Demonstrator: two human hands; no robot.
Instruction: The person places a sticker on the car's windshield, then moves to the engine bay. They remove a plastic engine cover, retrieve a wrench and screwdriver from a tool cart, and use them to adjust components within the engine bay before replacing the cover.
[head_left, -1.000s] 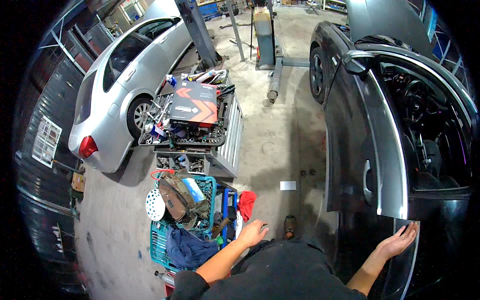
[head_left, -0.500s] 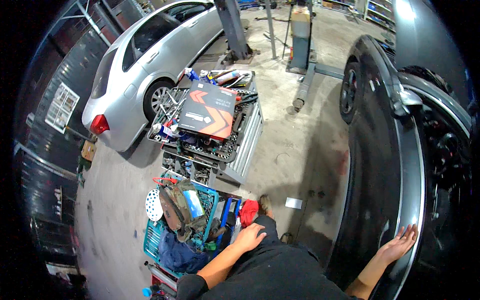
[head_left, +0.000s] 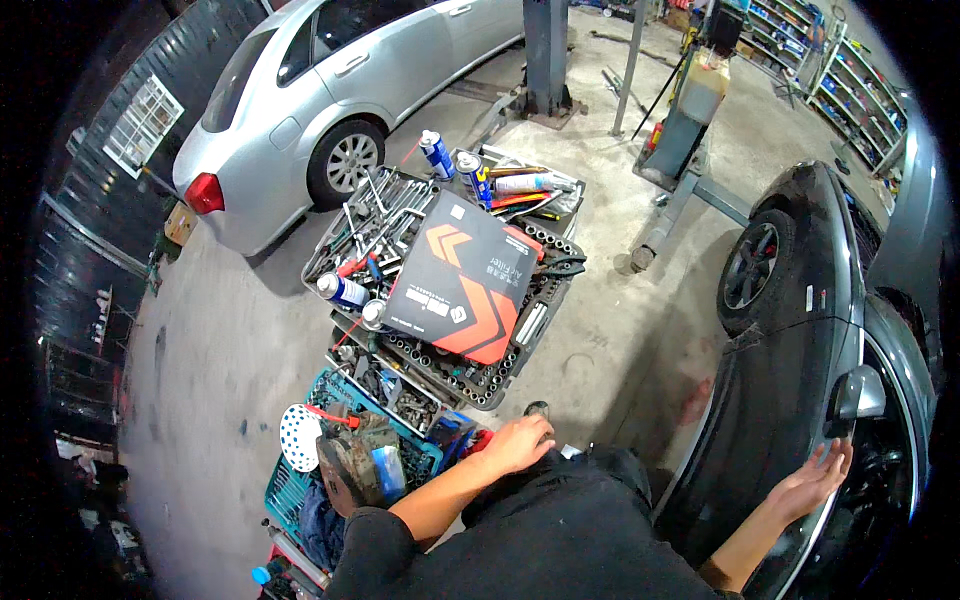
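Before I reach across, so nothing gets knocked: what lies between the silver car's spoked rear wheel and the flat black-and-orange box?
In the head view, loose silver metal tools lie between the wheel and the box.

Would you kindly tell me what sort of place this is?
It looks like a car repair garage: a dark car stands with its hood raised, a silver car is parked opposite, and many wrenches and sockets lie between them.
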